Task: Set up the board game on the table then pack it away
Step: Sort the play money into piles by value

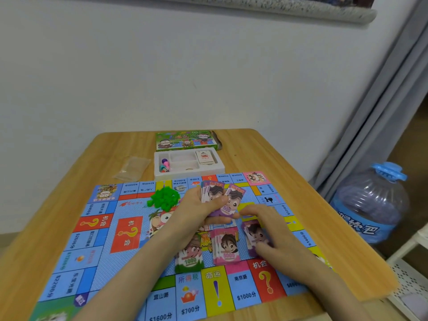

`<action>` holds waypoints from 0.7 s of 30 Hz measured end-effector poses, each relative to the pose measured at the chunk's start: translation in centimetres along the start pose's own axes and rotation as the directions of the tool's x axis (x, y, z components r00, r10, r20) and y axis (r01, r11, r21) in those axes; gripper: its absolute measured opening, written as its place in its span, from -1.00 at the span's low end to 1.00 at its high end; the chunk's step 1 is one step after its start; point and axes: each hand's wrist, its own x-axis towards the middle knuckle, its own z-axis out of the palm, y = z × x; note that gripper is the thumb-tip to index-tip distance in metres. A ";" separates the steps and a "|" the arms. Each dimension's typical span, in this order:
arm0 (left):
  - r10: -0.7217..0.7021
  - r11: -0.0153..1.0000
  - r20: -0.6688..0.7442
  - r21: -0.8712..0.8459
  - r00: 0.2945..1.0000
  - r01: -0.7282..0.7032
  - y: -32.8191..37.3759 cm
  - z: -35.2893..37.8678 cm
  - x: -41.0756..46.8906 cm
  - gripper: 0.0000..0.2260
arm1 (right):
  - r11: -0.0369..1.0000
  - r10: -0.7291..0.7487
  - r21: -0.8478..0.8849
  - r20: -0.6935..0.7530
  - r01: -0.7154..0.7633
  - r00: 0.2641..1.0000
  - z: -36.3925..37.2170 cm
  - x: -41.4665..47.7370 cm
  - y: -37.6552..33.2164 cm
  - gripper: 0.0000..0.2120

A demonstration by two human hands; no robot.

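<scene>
On game board (104,228) spread across wooden desk (254,147), left grip (199,212) curled round fan of purple 500 notes (222,200), held over board's centre. Right grip (266,228) lay spread over purple note pile (252,232) on board's near-right part; whether it pinched pile could not be told. Pink 5000 pile (228,246) and green 1000 pile (190,253) sat on board near its front edge. Green houses (164,200) heaped on board's far side. White tray (190,174), game box (185,141) and clear bag (133,169) lay beyond board's far edge.
</scene>
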 end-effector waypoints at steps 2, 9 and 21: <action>0.006 1.000 -0.016 0.020 1.000 -0.005 -0.1 -0.1 0.1 -0.76 | 0.997 -0.019 -0.069 0.093 0.026 0.995 0.0 -0.1 -0.1 -0.36; 0.020 1.000 -0.005 0.004 1.000 -0.020 0.0 -0.1 0.0 -0.88 | 0.988 -0.043 -0.140 0.110 0.058 0.993 0.0 -0.3 -0.4 -0.42; 0.000 1.000 0.045 0.023 0.999 -0.001 0.1 0.1 -0.3 -0.79 | 0.993 -0.098 0.051 -0.133 0.106 0.986 -0.3 -0.8 -0.8 -0.50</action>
